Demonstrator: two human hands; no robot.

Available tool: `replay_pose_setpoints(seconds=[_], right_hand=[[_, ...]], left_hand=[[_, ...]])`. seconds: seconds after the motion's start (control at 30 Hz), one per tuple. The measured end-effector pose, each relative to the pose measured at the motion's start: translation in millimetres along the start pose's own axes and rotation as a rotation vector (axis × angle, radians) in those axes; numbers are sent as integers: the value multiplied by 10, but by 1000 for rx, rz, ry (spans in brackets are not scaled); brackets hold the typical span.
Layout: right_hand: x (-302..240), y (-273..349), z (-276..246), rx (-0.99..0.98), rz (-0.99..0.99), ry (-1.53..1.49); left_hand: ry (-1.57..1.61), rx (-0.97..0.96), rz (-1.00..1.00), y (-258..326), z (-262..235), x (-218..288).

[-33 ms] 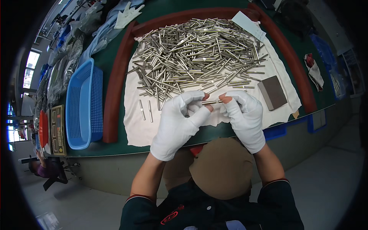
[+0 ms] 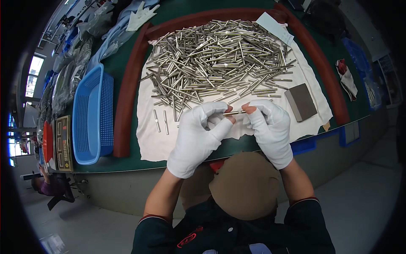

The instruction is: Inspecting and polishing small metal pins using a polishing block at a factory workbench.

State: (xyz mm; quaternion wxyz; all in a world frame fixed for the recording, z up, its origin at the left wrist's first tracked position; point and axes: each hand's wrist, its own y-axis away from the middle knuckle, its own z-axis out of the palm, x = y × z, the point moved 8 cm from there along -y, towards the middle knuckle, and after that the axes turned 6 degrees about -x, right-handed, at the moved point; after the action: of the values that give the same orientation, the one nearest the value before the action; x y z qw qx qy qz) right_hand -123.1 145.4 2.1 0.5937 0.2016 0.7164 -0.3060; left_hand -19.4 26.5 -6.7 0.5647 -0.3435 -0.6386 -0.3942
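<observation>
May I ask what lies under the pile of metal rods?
A pale cloth shows around the pile of metal rods and seems to run beneath; its covered middle is hidden.

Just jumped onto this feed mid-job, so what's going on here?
A person in white gloves with bare fingertips is holding one small metal pin between the left hand and the right hand, above the near part of a pale cloth. Beyond the hands lies a big loose pile of similar pins. Two separate pins lie side by side to the left, and a dark block sits to the right.
</observation>
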Motion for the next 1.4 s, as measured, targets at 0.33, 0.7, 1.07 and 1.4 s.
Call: replay_pose_setpoints(seconds=[0.33,0.7,1.07,1.4], right_hand=[[23,-25,69,-76,-27,83],[89,79,-41,47,99,131],[81,48,13,13,120,79],[107,45,47,-31,115,117]], left_hand=[[-221,126,192,117,-185,124],[-1106,891,500,1280,-1827,989],[-1142,890,-71,1379,-2949,594],[-1178,1028,145,1357,-2703,717]])
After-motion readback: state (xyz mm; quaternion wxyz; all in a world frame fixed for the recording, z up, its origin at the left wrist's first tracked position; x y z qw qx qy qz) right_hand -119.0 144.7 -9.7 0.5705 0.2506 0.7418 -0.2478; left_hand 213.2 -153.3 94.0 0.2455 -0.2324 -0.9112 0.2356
